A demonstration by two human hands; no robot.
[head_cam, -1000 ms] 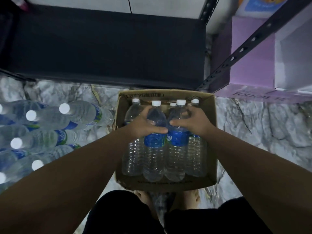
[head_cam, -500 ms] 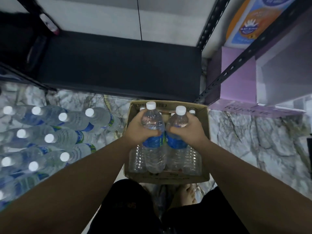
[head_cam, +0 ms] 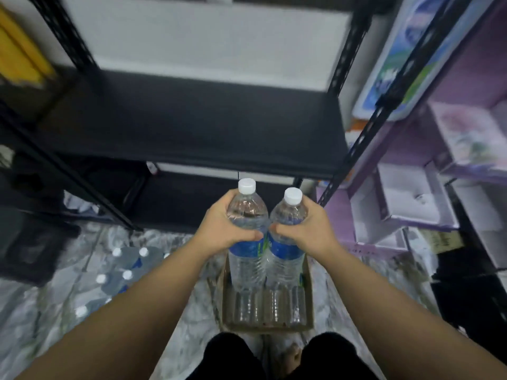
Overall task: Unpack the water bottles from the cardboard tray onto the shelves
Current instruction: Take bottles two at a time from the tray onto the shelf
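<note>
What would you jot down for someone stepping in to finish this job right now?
Left hand: holds one water bottle upright, lifted above the cardboard tray.
Right hand: holds a second bottle beside it, the two touching.
Black shelf ahead looks bare.
More bottles remain in the tray; another pack lies on the floor to the left.
Done: two bottles lifted. Left: set them on the shelf, then empty the tray.

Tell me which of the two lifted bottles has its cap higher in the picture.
The bottle in the left hand: its white cap sits above and left of the cap on the bottle in the right hand.
</note>
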